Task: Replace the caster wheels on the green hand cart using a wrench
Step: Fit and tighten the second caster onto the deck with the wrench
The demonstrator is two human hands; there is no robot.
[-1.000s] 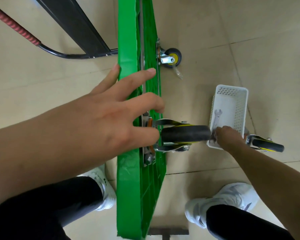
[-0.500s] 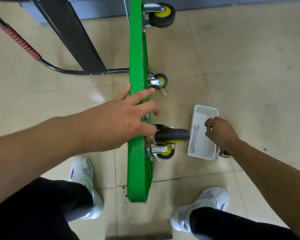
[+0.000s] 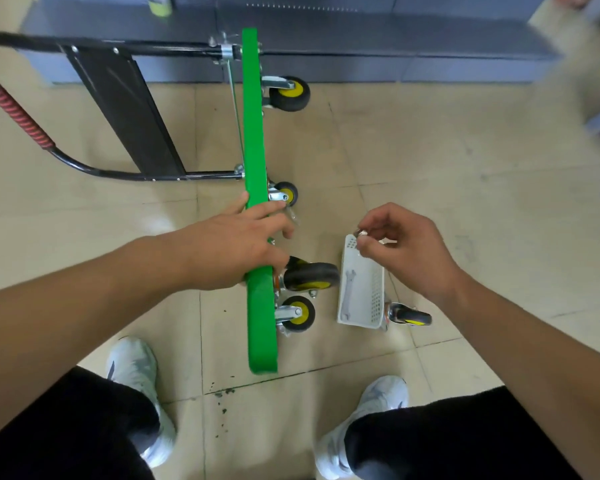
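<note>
Now the right hand [image 3: 406,251] has left the basket [image 3: 376,296], pinching a small fastener [image 3: 358,233] over its far end; the wrench [image 3: 349,294] lies inside. The left hand [image 3: 236,251] grips the upended green hand cart [image 3: 257,133] beside the caster [image 3: 310,277], so hand-threading seems next.

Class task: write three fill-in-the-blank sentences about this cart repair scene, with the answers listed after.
The wrench lies in the white ____. The left hand holds the cart, which is ____ in colour. The right hand pinches a small metal part, while a loose caster lies on the ____.
Missing words: basket, green, floor.
</note>
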